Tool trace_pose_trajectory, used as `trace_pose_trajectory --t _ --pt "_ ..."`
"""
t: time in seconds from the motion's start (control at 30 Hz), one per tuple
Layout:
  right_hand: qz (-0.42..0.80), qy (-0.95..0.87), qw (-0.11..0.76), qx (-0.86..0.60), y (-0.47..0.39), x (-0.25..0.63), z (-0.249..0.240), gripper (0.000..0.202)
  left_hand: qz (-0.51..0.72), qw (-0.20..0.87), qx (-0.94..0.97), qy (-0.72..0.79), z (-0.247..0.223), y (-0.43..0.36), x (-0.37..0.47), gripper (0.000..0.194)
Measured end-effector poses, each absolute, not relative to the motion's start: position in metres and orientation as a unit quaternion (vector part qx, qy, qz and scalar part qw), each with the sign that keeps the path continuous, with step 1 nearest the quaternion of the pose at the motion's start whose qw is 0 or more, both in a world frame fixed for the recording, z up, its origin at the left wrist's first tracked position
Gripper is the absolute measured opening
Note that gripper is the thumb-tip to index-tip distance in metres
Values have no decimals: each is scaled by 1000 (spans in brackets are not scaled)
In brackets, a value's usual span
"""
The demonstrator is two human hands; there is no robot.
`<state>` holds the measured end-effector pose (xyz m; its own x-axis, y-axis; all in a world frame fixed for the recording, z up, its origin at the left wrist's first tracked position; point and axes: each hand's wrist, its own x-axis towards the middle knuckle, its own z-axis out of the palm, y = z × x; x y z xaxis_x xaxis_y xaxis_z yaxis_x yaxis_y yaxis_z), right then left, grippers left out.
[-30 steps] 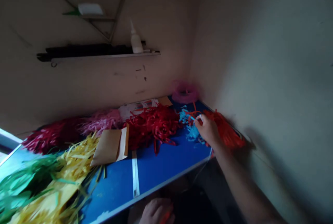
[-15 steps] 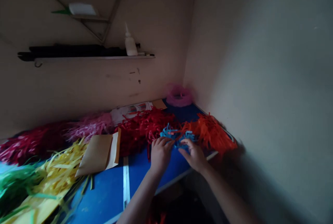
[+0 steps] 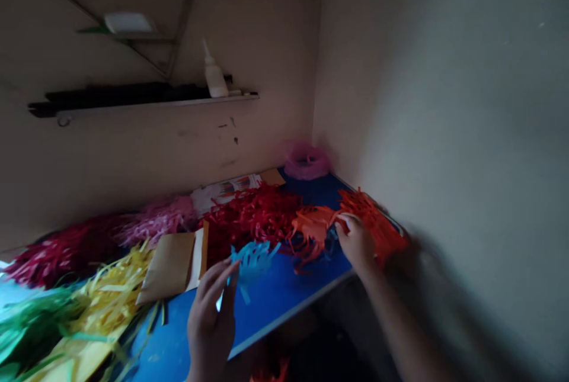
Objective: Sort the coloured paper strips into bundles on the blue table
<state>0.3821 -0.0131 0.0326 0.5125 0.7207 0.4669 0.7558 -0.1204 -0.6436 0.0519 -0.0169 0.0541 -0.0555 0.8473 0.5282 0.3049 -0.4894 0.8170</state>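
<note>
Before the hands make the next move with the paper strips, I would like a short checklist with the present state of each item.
1. Left hand has a grip on the light blue strips: ok, held raised above the blue table.
2. Right hand is on the orange strips: ok, fingers pinch them.
3. Blue strips are free of the orange ones: ok, a gap shows between the two bunches.
4. Orange bunch is free of the red pile: cannot tell, they meet and the picture is blurred.
5. Orange pile by the wall lies fully on the table: cannot tell, it reaches the edge.
</note>
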Motion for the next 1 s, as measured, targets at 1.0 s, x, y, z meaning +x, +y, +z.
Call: trace_pose_trajectory --t 1.0 --pt "648 -502 431 -377 -100 195 26 25 427 703 346 452 -4 -112 28 35"
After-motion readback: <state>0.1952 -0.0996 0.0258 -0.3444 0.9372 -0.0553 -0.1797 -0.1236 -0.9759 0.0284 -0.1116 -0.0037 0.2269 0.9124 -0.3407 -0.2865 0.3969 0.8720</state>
